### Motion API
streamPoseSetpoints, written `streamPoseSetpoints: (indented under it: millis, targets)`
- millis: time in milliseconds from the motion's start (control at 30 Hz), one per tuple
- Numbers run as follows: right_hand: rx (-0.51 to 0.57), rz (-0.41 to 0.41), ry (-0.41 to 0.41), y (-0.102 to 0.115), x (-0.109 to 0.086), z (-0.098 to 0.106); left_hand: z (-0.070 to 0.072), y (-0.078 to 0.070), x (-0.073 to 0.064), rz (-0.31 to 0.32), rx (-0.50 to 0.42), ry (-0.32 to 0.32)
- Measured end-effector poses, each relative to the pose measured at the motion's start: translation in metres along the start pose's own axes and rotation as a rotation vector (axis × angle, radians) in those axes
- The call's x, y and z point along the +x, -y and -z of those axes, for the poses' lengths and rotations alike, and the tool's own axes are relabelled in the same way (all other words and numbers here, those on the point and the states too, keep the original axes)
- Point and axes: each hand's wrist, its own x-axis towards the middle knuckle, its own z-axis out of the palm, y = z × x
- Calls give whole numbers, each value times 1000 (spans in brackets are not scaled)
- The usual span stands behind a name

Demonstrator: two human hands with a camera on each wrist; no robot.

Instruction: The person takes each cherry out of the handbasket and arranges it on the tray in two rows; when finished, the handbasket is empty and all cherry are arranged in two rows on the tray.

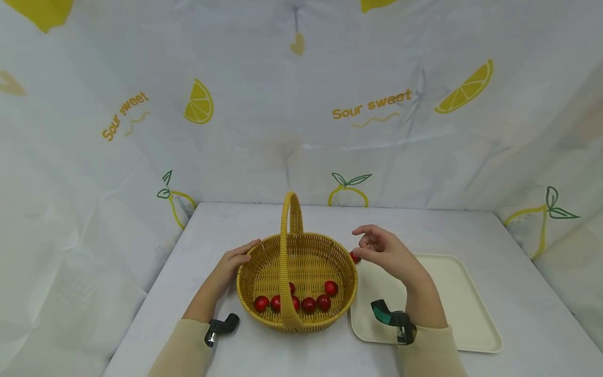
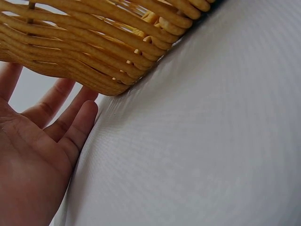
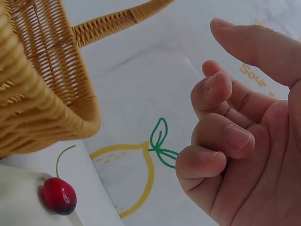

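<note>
Head view: a left hand lays straight fingers along the rim of a wicker basket, whose cherries sit between both hands. A right hand hovers, holding nothing, over a tray, a lone cherry below its thumb.

Left wrist: I see fingers spread beside the weave.

Right wrist: thumb apart from bent fingers, the stemmed cherry clear of them. A careless brush could, I'd judge, roll it away; a leftward shove could tip the basket.

Cherries in basket, tray to right
</note>
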Motion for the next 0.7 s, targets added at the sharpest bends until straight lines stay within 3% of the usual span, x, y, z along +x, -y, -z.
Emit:
streamPoseSetpoints:
  millis: [433, 700]
  targets:
    - [-4, 46, 120, 13, 11, -40, 0, 1, 0, -27, -3, 12]
    - [-33, 48, 171, 13, 18, -67, -1, 1, 0, -9, 4, 2]
